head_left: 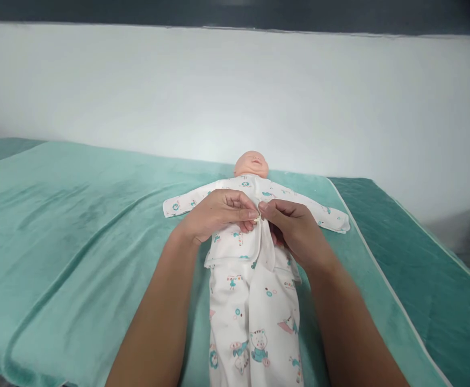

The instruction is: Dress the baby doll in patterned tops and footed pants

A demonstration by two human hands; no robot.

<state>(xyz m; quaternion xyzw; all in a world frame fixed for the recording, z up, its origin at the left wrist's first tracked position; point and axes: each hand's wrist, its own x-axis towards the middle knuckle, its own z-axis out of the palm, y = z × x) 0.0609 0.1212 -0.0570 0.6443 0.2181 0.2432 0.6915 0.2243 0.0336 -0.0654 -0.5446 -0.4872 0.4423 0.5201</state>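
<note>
A baby doll (252, 163) lies on its back, dressed in a white printed jacket (230, 244) and matching printed trousers (235, 312). Over the doll's chest, my left hand (226, 210) pinches the front edge of the jacket, thumb against fingers. Close beside it, my right hand (290, 223) pinches the other front edge with thumb and index finger. A small pale fastening, perhaps a snap, shows at my left fingertips. Below the hands the jacket front hangs parted. The sleeves are spread out to both sides, and no doll hands show at the cuffs.
A light green blanket (77, 258) with soft creases lies under the doll. Darker green bedding (428, 269) shows along the right side. Behind the bed stands a white wall (235, 97) with a dark band above it. A dim dark object sits at the far right edge.
</note>
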